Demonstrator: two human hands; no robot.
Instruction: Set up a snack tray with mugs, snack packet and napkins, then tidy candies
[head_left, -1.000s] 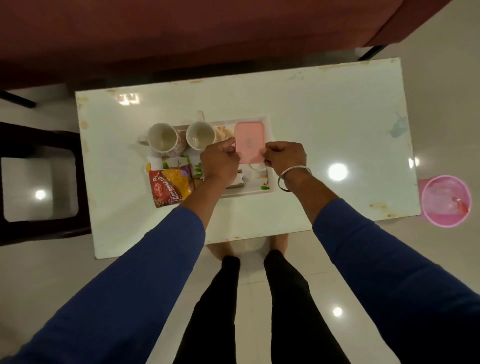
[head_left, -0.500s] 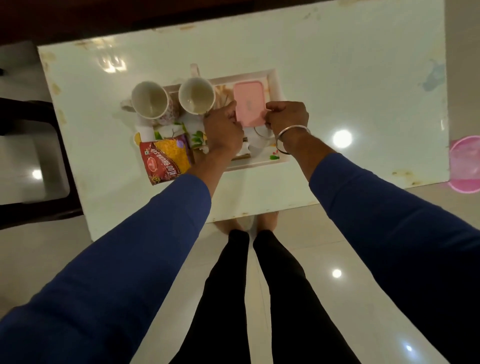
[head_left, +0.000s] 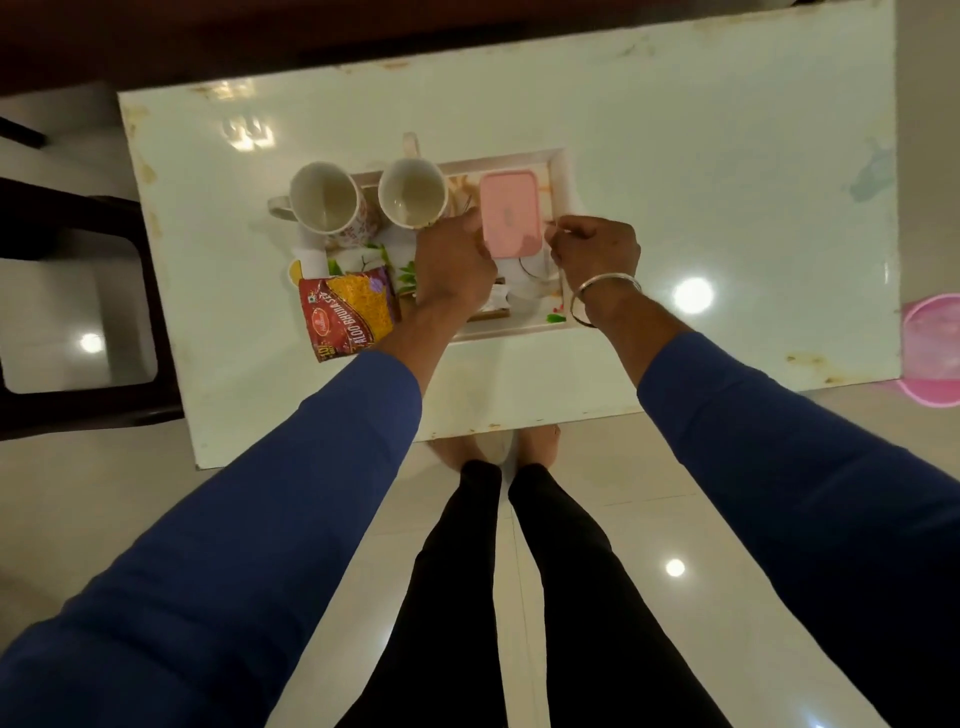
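Nearest you, by the desk's (head_left: 675, 156) near edge, the red-and-yellow foil snack packet (head_left: 349, 312) lies half on the near-left corner of the white rectangular tray (head_left: 563, 171), its lower end hanging over the rim onto the desk. Just beyond it, white paper that may be napkins (head_left: 311, 254) shows at the tray's left end; I cannot tell how they are folded.

Your left hand (head_left: 453, 262) and your right hand (head_left: 595, 254) sit over the tray's middle, either side of the flat pink rounded-rectangle plastic box (head_left: 508, 214). The left fingers are curled against the box's left side and seem to hold it; the right fingers are pinched together beside its near-right corner, on what I cannot tell. The box is closed, so its contents are hidden.

Towards the far edge stand two white ceramic mugs, both empty: the left mug (head_left: 323, 197) at the tray's far-left end, the right mug (head_left: 413, 193) inside the tray.

By my judgement the tray is mostly set; no candies show, so that tidying looks left to do.
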